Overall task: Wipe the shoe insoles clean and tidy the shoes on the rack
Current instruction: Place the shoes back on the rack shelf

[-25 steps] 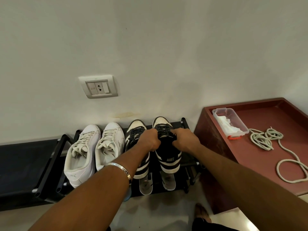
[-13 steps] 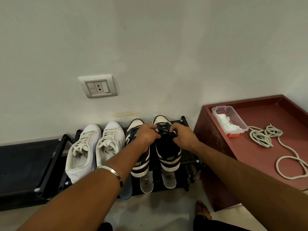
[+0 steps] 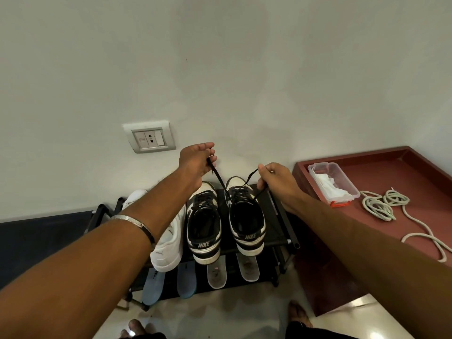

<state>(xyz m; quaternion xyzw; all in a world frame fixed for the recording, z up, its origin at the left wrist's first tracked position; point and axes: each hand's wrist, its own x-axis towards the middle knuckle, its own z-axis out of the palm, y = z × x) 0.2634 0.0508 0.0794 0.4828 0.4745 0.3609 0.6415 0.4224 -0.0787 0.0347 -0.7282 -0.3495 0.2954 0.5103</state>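
the two ends of a black lace (image 3: 217, 176) are pinched and drawn up and apart, one by the left hand (image 3: 195, 160), one by the right hand (image 3: 275, 181), above the right black-and-white shoe (image 3: 247, 221) on the rack (image 3: 281, 216), toe to the far wall. four insoles (image 3: 216, 275) are kept on the shelf below; a clear tub (image 3: 342, 185) on the desk (image 3: 403, 172) is filled with white wipes (image 3: 326, 182).

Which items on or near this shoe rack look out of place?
Four insoles lie out of their shoes on the lower shelf, two blue and two pale. The right black-and-white sneaker is untied; both hands hold its laces.
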